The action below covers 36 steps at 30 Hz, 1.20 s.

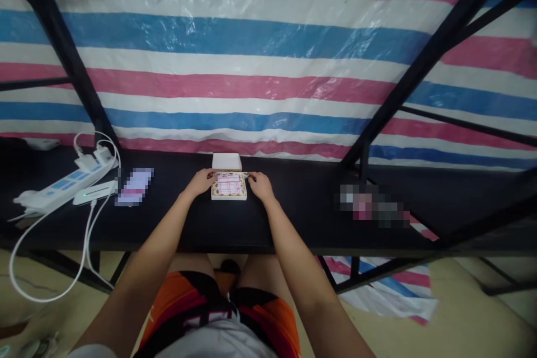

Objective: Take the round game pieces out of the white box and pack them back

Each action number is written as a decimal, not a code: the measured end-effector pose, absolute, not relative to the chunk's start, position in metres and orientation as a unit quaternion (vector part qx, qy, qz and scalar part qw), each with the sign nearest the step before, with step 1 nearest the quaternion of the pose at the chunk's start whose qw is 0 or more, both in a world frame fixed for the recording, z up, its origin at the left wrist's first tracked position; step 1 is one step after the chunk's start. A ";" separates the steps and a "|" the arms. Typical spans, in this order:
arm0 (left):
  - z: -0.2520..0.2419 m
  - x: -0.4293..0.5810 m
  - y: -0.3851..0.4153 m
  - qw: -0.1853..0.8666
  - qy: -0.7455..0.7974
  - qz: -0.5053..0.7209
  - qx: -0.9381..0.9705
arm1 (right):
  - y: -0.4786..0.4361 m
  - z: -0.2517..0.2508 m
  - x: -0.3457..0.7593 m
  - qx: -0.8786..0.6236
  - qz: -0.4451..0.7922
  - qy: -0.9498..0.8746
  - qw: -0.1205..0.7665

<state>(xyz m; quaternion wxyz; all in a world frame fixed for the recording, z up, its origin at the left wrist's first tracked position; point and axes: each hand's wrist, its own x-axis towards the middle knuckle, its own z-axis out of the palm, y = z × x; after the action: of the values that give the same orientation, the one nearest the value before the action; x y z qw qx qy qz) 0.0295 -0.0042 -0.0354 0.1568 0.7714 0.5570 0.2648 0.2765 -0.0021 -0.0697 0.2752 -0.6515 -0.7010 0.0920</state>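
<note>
As I look on from afar, the left hand [202,182] and right hand [260,185] flank a small white box [229,198] on the black desk [302,207].

I see the box near the desk's middle, its top open on a pink-lined white inlay [229,184] edged with small dark-marked pieces; a white lid-like piece [226,161] sits just behind. Bent fingers meet its far left and far right corners, a small pale strip by the right ones; whether either hand grips or merely touches, I cannot tell. Well apart on the left lie a blurred-out phone [135,186], a white device [94,192] and a power strip [59,187]. Striped sheeting [235,86] hangs behind.
</note>
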 end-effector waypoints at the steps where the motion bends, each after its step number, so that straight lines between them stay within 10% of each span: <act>1: -0.035 0.029 -0.004 0.158 0.556 0.265 0.772 | -0.002 -0.070 0.277 -0.651 0.093 -0.701 0.277; 36: -0.032 0.030 -0.006 0.167 0.558 0.256 0.772 | -0.005 -0.066 0.275 -0.654 0.117 -0.690 0.287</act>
<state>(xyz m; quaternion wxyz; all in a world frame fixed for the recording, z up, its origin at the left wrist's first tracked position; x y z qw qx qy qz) 0.0299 -0.0061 -0.0320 0.1669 0.7717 0.5576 0.2563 0.2753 -0.0051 -0.0656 0.2869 -0.6541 -0.6900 0.1170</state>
